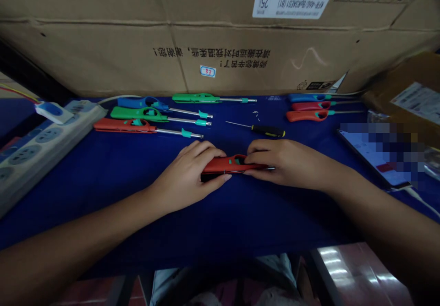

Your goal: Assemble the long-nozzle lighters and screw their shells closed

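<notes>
Both hands hold a red long-necked lighter [222,165] low over the blue table. My left hand [190,173] is closed round its handle end, thumb along the near side. My right hand [275,161] grips it near the trigger opening, and a short bit of metal tube shows by the fingers. The casing looks parted along its near edge, with a thin wire or strip visible there. Just beyond my right hand lies a black and yellow screwdriver [268,130], its shaft pointing left. A few tiny screws [256,114] are scattered behind it.
At left lie blue [140,103], green [137,113] and red [123,125] lighters; another green lighter [195,98] is further back. Several lighters [307,115] lie at right. A power strip [44,145], a phone [374,159] and a large cardboard box [213,40] border the table.
</notes>
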A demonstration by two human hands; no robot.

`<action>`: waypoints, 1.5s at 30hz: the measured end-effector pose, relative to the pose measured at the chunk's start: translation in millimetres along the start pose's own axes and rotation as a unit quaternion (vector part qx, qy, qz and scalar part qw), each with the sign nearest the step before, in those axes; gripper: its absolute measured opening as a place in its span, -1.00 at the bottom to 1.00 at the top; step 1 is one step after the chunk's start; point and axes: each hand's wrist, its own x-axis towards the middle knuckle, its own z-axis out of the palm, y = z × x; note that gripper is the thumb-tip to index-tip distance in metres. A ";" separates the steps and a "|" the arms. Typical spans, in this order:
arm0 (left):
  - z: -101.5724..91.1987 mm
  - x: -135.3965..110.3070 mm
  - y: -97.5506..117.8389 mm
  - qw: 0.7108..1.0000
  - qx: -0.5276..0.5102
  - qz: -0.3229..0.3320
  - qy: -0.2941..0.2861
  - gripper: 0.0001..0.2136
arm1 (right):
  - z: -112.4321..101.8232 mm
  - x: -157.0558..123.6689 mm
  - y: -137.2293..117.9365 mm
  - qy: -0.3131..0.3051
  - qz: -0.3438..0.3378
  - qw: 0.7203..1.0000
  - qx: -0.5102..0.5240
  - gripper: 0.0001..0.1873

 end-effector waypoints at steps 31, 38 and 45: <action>8.0 1.8 3.0 0.999 0.014 0.001 0.035 -0.80 | 1.0 2.0 -1.0 -0.015 -0.012 1.000 -0.007 -0.78; 8.6 2.0 1.6 0.999 0.013 -0.001 0.041 -0.81 | 2.0 1.4 -1.3 -0.008 -0.018 1.000 -0.008 -0.79; 7.8 1.4 3.5 0.999 0.021 -0.011 0.036 -0.81 | 2.5 2.5 -3.2 -0.006 -0.007 1.000 0.000 -0.78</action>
